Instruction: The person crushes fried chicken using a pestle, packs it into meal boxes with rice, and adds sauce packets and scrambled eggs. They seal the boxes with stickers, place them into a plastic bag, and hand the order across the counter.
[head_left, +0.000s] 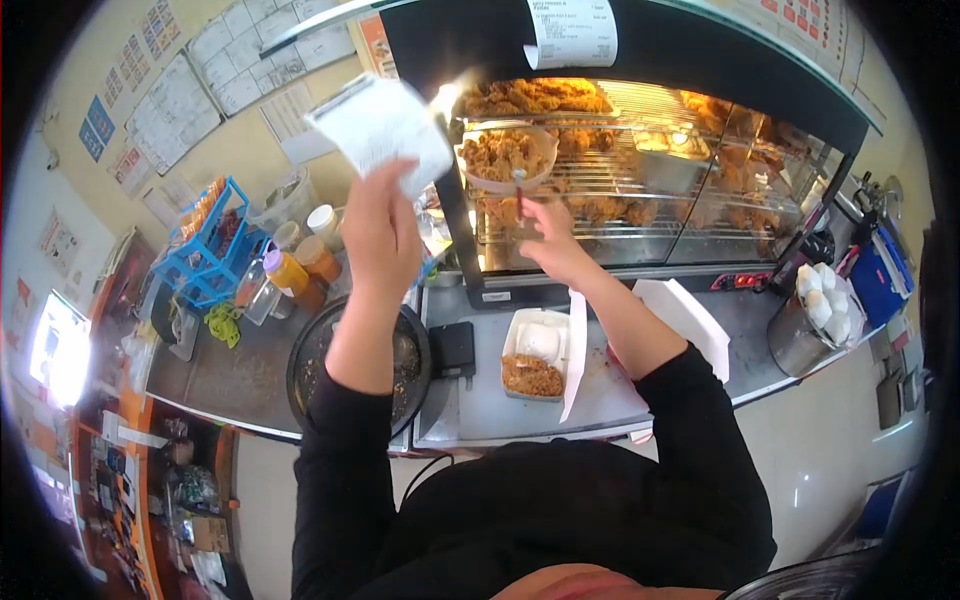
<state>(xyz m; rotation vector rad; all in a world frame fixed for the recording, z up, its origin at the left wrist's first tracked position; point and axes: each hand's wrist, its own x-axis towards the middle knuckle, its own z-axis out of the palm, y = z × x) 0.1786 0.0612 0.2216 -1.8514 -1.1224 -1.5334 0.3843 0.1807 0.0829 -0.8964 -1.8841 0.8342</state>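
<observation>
My left hand (pixel 380 235) is raised in front of the wall and closed on a white paper slip (pixel 385 128), which looks like a receipt. My right hand (pixel 553 238) is stretched toward the heated display case (pixel 620 285), its fingers apart and nothing visible in them. Just above those fingers is a small dark red handle (pixel 519 200), by a round bowl (pixel 542 183) of fried pieces; I cannot tell whether they touch. Below, on the counter, an open white box (pixel 574 350) holds a white mound like rice and a piece of fried chicken (pixel 532 375).
My right forearm partly covers another open white box (pixel 700 325). A round black tray (pixel 303 365) with crumbs lies left, beside a small black device (pixel 452 350). Beyond are bottles (pixel 290 280) and a blue rack (pixel 205 260). A metal container (pixel 795 340) with white wrapped items stands right.
</observation>
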